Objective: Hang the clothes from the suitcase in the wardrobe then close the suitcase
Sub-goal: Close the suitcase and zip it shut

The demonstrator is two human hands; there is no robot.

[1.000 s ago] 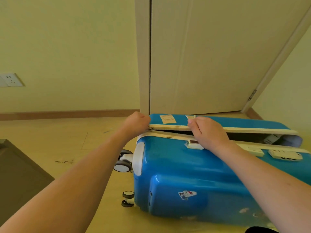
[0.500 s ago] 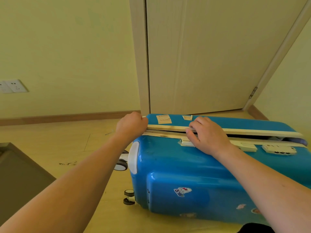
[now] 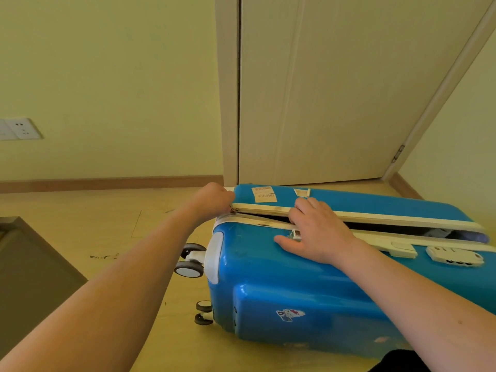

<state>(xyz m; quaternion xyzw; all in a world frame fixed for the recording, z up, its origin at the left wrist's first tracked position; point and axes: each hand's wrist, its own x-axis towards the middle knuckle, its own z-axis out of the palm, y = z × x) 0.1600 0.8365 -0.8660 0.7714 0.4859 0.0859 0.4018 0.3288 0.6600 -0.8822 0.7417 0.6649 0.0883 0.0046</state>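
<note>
**A:** Start on the left. What is the left hand doing?

**B:** It is curled at the corner of the glossy blue hard-shell suitcase, right where the cream zipper band turns. It looks to be pinching the zip pull, though the fingers are folded under the knuckles, so I cannot tell for certain what they grip.

**A:** And the right hand?

**B:** Flat on the shell at the seam, fingers spread, their tips over the upper band, the thumb out to the left. It presses the two halves toward each other.

**A:** So the step is the zip?

**B:** I judge so. The suitcase lies on its side on the pale wooden floor, before the closed cream door, and the seam gapes wider toward the right. Keep the pressing hand just ahead of the slider, hold the bands level, and draw the pull steadily along the seam.

**A:** Anything in the way?

**B:** Something dark and bluish shows in the gap at the far right; it could snag the teeth. The white combination lock sits just below the seam. White caster wheels stick out at the left end; a wall socket is well apart.
</note>
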